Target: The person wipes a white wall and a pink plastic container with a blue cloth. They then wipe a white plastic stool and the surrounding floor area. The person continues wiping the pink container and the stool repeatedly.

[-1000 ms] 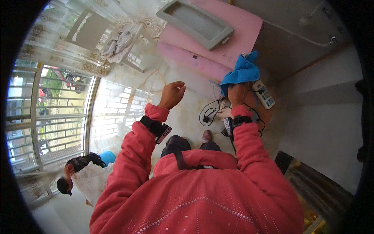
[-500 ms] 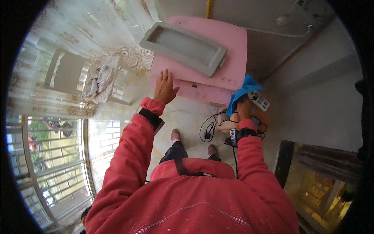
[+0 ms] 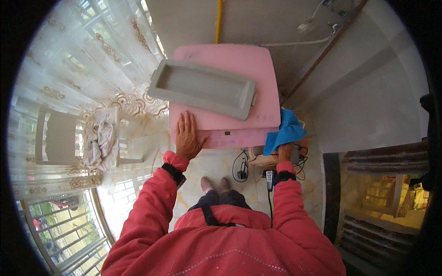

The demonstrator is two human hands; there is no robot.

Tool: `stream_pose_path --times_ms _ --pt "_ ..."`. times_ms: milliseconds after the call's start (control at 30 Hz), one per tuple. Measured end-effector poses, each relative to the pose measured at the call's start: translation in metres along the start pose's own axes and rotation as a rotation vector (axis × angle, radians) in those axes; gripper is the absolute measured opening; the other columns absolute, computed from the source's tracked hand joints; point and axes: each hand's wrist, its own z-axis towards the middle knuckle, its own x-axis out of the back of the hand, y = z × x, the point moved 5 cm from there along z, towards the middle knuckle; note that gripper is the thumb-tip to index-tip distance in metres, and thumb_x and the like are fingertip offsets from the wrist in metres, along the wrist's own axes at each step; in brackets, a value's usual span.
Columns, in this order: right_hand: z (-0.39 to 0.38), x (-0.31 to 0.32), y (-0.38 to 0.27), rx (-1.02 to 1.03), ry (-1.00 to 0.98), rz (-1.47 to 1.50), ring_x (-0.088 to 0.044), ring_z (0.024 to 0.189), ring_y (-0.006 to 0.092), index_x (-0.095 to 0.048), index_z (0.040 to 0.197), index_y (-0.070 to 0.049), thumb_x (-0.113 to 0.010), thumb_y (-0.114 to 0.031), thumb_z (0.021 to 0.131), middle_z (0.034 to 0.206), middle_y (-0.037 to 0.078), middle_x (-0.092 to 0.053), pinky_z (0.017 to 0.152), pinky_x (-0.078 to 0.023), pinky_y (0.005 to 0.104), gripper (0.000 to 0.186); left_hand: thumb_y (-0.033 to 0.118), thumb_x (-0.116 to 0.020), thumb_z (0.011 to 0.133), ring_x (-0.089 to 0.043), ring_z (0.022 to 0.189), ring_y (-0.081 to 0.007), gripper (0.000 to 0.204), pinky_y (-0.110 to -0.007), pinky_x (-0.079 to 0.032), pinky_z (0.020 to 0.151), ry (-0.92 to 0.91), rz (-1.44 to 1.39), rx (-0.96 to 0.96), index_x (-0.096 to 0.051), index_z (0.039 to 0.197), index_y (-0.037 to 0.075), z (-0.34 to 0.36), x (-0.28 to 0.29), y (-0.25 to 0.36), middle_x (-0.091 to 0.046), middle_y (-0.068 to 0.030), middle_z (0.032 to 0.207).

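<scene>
A boxy pink appliance (image 3: 221, 55) stands in front of me, with a button panel and a small dark display along its front edge. On its top rests a long grey tray (image 3: 207, 87), set askew. My left hand (image 3: 188, 140) lies flat at the near left corner of the top, fingers stretched out. With my right hand (image 3: 285, 151) I grip a blue cloth (image 3: 292, 131) against the appliance's near right corner. The cloth covers most of those fingers.
A white chair (image 3: 60, 138) with a crumpled pale cloth (image 3: 100, 140) stands at the left, by lace curtains (image 3: 101, 50). Black cables and a plug (image 3: 241, 175) lie on the floor below the appliance. A grey wall (image 3: 363, 101) rises at the right.
The appliance and tray sit lower and further left in the picture. The blue cloth now hangs at the corner, and the white power strip beside it has dropped from sight. My feet are closer together.
</scene>
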Motion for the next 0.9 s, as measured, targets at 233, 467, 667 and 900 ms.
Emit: stream_pose_path --times_ms 233,467,667,900 --pt "0.087 -0.005 -0.020 0.337 -0.013 0.167 -0.050 0.112 0.0453 -0.053 0.122 0.000 -0.048 -0.027 0.094 0.126 0.026 -0.053 0.097 -0.041 0.0461 0.039 0.051 -0.056 0.086 -0.023 0.137 -0.0461 0.086 -0.054 -0.021 0.110 0.024 0.112 -0.013 -0.031 0.142 -0.008 0.001 -0.005 -0.003 -0.026 -0.0275 0.149" --pt "0.251 -0.057 -0.047 0.507 -0.168 0.197 -0.048 0.120 0.0441 -0.052 0.126 -0.001 -0.050 -0.030 0.093 0.131 0.024 -0.051 0.102 -0.038 0.0454 0.044 0.047 -0.064 0.080 -0.025 0.137 -0.0453 0.089 -0.053 -0.025 0.109 -0.100 0.094 -0.073 -0.030 0.143 -0.007 0.007 0.001 -0.007 -0.027 -0.0272 0.149" --pt "0.338 -0.072 -0.109 0.364 -0.351 0.199 -0.046 0.123 0.0417 -0.048 0.131 -0.001 -0.053 -0.034 0.093 0.136 0.023 -0.048 0.103 -0.036 0.0466 0.050 0.036 -0.068 0.079 -0.030 0.134 -0.0436 0.077 -0.052 -0.028 0.107 -0.145 -0.036 -0.068 -0.039 0.137 -0.006 0.012 0.017 -0.012 -0.031 -0.0273 0.146" --pt "0.373 -0.059 -0.145 0.209 -0.407 0.173 -0.054 0.114 0.0435 -0.039 0.142 -0.009 -0.047 -0.046 0.094 0.128 0.023 -0.056 0.100 -0.039 0.0476 0.061 0.027 -0.071 0.081 -0.034 0.133 -0.0399 0.066 -0.053 -0.029 0.108 -0.028 -0.059 -0.185 -0.044 0.137 0.005 0.050 0.051 0.005 -0.038 -0.0192 0.145"
